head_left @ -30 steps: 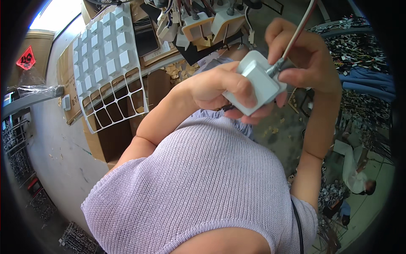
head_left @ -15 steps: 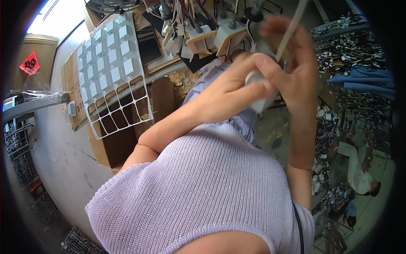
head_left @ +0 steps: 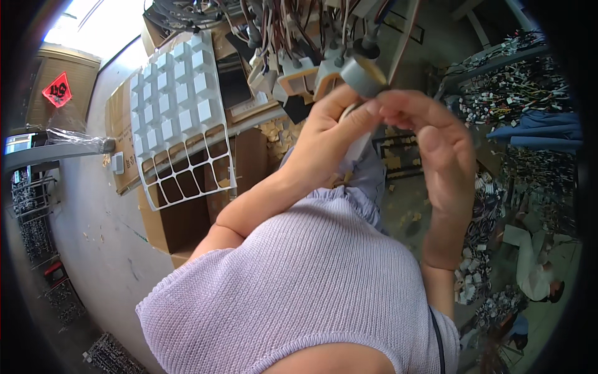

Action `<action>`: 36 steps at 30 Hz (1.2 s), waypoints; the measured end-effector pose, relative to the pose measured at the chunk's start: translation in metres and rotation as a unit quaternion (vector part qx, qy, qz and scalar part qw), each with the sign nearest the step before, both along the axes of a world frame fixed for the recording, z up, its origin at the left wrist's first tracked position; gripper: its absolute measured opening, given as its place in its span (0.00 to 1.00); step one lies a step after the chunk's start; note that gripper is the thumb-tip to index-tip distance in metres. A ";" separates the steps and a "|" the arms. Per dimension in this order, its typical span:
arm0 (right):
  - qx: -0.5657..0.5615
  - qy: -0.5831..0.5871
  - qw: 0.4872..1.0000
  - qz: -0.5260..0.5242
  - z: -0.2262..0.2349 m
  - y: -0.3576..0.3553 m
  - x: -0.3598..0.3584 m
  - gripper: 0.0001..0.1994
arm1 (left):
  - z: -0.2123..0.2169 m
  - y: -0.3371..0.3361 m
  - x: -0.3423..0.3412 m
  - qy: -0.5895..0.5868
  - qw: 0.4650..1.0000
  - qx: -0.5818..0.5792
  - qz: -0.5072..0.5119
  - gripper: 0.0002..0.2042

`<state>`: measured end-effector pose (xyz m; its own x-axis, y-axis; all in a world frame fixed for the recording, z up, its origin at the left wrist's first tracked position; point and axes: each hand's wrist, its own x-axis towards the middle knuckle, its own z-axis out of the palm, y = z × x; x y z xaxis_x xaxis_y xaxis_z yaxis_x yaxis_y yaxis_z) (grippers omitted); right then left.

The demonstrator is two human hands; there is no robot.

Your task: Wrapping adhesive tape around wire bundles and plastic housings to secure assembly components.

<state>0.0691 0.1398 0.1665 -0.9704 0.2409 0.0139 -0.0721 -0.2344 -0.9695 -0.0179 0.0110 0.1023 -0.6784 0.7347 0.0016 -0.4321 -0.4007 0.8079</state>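
At the upper centre of the frame, your left hand (head_left: 333, 137) is clamped on the white block (head_left: 358, 148), mostly hidden under your thumb and palm. The grey roll (head_left: 358, 77) sits just above that thumb; your right hand (head_left: 439, 140) curls its fingers beside it, whether gripping anything you cannot tell.

The tray (head_left: 192, 197) lies left of the hands (head_left: 333, 134), wire bundles (head_left: 506, 84) to their right
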 end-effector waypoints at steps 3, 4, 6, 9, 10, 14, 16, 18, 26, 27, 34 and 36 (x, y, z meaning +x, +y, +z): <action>0.270 0.083 0.950 -0.135 -0.026 -0.003 -0.014 0.18 | 0.003 -0.004 0.002 -0.060 0.996 0.010 -0.067 0.16; 0.314 0.123 0.918 -0.208 -0.032 -0.003 -0.023 0.15 | -0.001 -0.008 0.001 -0.084 0.988 -0.050 -0.118 0.14; 0.277 0.128 0.936 -0.175 -0.029 0.002 -0.039 0.13 | 0.014 -0.008 0.008 -0.053 0.992 -0.003 -0.110 0.13; 0.212 0.017 0.977 -0.027 -0.013 0.015 -0.032 0.11 | 0.004 -0.006 0.002 0.037 0.998 -0.023 -0.052 0.11; 0.346 0.037 0.936 -0.050 -0.012 0.019 -0.028 0.14 | -0.001 -0.005 -0.001 0.110 0.993 -0.036 0.002 0.10; 0.286 0.009 0.958 -0.009 -0.006 0.020 -0.007 0.22 | -0.005 -0.003 -0.010 0.175 0.984 -0.029 0.025 0.10; 0.104 -0.012 0.993 0.050 -0.008 0.030 -0.001 0.26 | -0.002 -0.005 -0.010 0.097 0.995 -0.025 -0.017 0.10; 0.098 0.048 0.991 0.075 -0.008 0.028 -0.004 0.25 | 0.005 -0.009 -0.010 -0.060 0.996 0.030 -0.060 0.11; 0.129 0.029 0.990 0.056 -0.024 0.020 -0.035 0.18 | 0.005 -0.011 -0.005 -0.097 0.977 0.003 -0.190 0.15; 0.129 0.034 0.990 0.055 -0.022 0.016 -0.036 0.18 | 0.006 -0.013 -0.007 -0.092 0.977 0.002 -0.190 0.15; 0.527 0.163 0.834 0.016 0.007 0.004 -0.003 0.10 | 0.023 -0.053 -0.025 0.321 0.932 -0.136 -0.098 0.08; 0.571 0.142 0.808 0.044 0.016 -0.002 0.002 0.08 | 0.034 -0.058 -0.028 0.406 0.896 -0.125 -0.130 0.05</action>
<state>0.0708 0.1375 0.1828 -0.9017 -0.1556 0.4034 -0.3612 0.7839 -0.5051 -0.0460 -0.0470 0.1359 -0.3339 0.9139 0.2307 0.2855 -0.1352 0.9488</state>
